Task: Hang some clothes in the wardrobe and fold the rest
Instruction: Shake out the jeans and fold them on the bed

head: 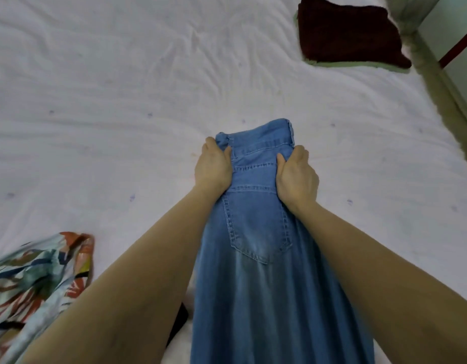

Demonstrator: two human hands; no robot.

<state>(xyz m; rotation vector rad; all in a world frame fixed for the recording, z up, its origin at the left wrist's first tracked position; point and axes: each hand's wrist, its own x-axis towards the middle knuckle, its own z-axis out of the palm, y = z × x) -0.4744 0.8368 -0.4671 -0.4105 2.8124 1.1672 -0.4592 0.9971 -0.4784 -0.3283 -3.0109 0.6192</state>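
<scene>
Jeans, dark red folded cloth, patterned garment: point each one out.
jeans (256, 227), head view, on the back pocket.
dark red folded cloth (347, 32), head view, on its middle.
patterned garment (38, 271), head view, on the printed fabric lying on the bed.

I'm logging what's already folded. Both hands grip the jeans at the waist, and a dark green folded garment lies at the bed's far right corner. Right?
Not quite: the folded garment is dark red, as the head view shows. Both the left hand and the right hand do grip the jeans at the waist.

Jeans lie lengthwise on the bed, waistband at the far end. Left of the jeans lies a patterned garment. Far behind them, to the right, sits a folded cloth.
</scene>
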